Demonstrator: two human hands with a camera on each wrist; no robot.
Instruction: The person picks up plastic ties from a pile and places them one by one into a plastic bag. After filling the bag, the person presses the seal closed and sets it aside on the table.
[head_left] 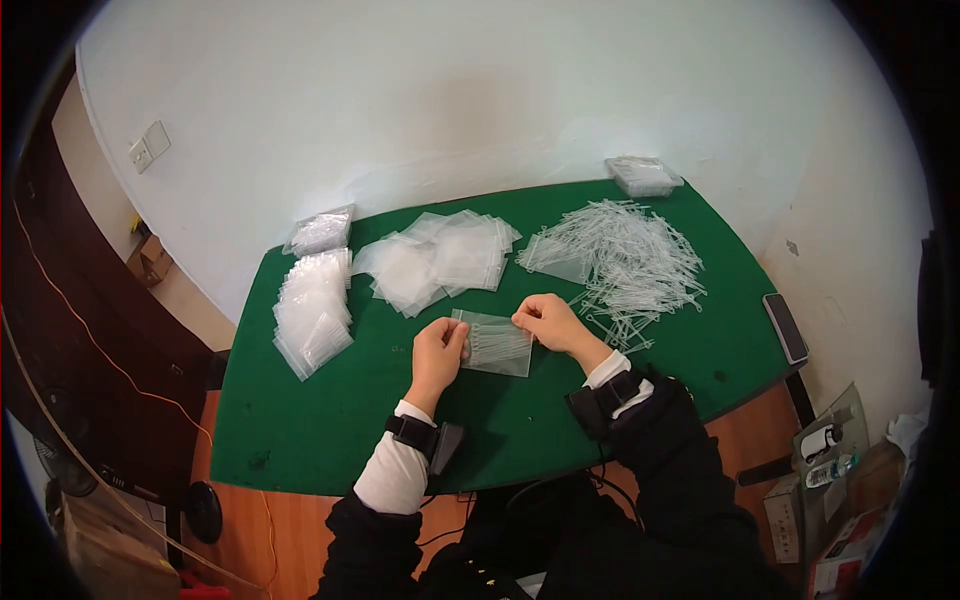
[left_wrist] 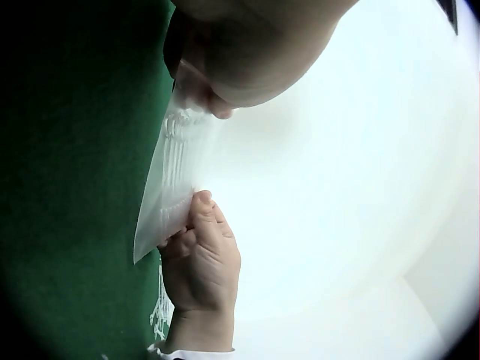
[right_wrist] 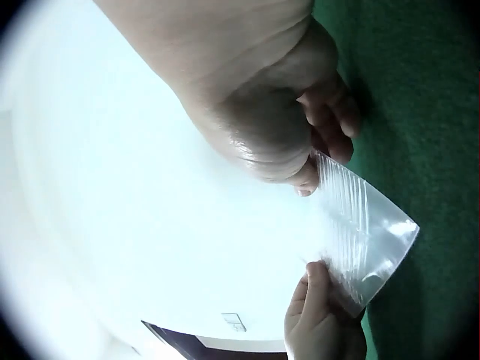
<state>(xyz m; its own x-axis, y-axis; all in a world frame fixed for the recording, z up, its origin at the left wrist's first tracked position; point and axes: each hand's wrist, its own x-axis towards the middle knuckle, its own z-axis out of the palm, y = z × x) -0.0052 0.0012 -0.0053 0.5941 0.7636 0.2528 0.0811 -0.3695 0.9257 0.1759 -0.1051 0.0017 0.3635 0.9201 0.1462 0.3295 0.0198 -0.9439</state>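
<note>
A clear plastic zip bag [head_left: 503, 352] with several thin clear sticks inside is held just over the green table, in front of the body. My left hand [head_left: 436, 358] pinches its left edge between thumb and fingers. At the upper right corner, my right hand [head_left: 556, 324] pinches the bag too. In the left wrist view the bag [left_wrist: 169, 176] hangs tilted between both hands, the sticks in a row. The right wrist view shows the bag's lower part [right_wrist: 386, 232] sticking out past the fingers.
Behind the right hand lies a heap of clear looped sticks [head_left: 645, 260]. Flat zip bags [head_left: 440, 255] are spread at the middle back; overlapping filled bags [head_left: 315, 305] lie left. Packs of bags stand at the back left [head_left: 322, 230] and back right [head_left: 643, 177]. A phone [head_left: 786, 327] rests at the right edge.
</note>
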